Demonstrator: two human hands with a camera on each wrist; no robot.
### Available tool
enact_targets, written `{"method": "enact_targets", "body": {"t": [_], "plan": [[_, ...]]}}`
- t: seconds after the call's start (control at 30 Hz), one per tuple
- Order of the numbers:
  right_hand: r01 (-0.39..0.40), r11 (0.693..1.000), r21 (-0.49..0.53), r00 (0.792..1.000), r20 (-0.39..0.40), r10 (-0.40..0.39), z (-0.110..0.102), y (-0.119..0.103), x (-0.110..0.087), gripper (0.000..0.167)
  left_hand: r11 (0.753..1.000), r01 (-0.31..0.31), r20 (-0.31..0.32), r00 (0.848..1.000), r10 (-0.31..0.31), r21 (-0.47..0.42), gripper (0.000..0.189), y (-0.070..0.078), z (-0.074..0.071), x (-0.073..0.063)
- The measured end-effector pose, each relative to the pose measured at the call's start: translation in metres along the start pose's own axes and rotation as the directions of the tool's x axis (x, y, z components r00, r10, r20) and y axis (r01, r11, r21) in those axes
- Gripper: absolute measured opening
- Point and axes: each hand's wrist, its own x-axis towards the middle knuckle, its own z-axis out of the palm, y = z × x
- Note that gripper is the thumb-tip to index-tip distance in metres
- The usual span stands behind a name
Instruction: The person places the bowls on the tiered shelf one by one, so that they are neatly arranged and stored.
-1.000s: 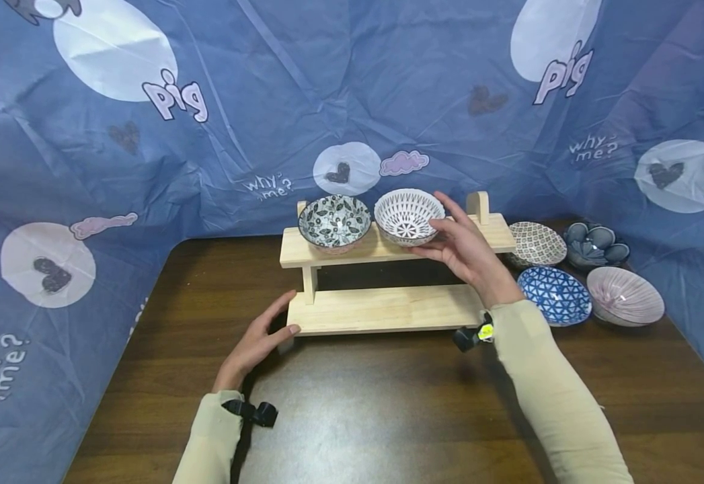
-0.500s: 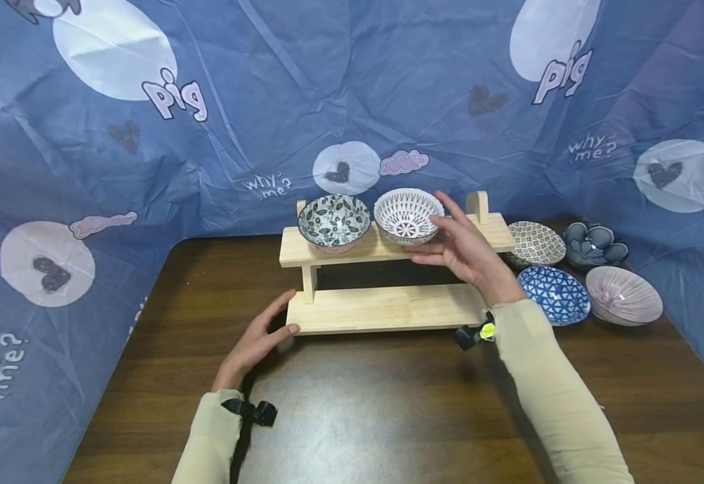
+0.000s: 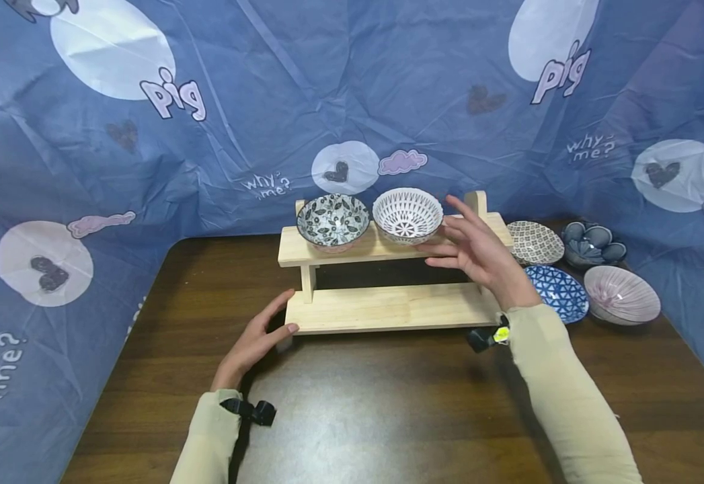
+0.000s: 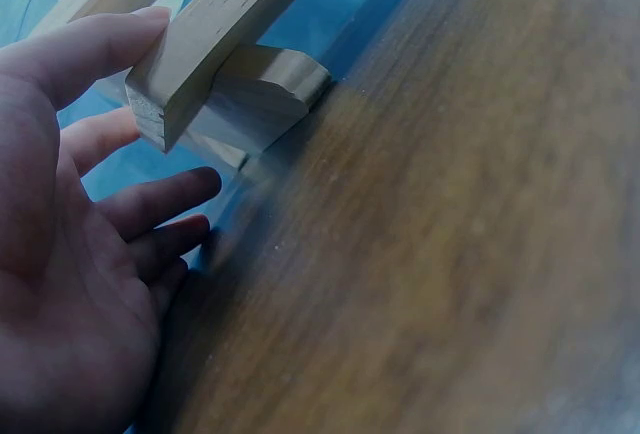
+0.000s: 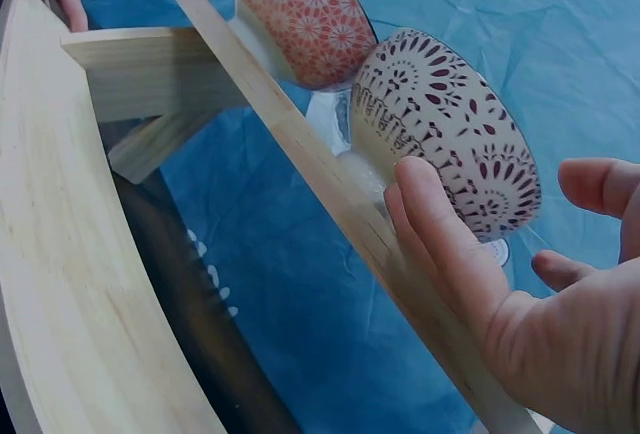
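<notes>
A two-tier wooden display rack [image 3: 388, 308] stands on the table. On its upper board sit a bowl with a dark leaf pattern inside [image 3: 333, 220] and, to its right, a white bowl with dark dashes [image 3: 408, 214]. Their outsides, red-flowered and dark-patterned, show in the right wrist view. My left hand [image 3: 251, 346] holds the left end of the lower board between thumb and index finger, the other fingers free beneath. Beside the white bowl's right side, my right hand [image 3: 479, 252] has its fingers spread and loose, gripping nothing; one fingertip [image 5: 415, 176] is close to the bowl's base.
Right of the rack, on the table [image 3: 376, 417], are a grey-checked dish [image 3: 536, 243], a blue triangle-patterned dish [image 3: 560, 294], a pinkish striped bowl [image 3: 622, 296] and a dark blue petal-shaped bowl [image 3: 594, 243]. A blue printed cloth [image 3: 255, 87] hangs behind.
My right hand has let go of the white bowl and drawn back a little to the right, its fingers opening. The bowl stays on the upper board. My left hand keeps its place.
</notes>
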Motion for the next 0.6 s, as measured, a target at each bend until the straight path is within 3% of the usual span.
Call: {"method": "enact_targets", "body": {"t": [0.6], "plan": [[0.033,0.996,0.078,0.999,0.009,-0.034,-0.017,0.0,-0.021,0.068,1.0,0.007,0.008,1.0,-0.007,0.001,0.07,0.0,0.0,0.0]]}}
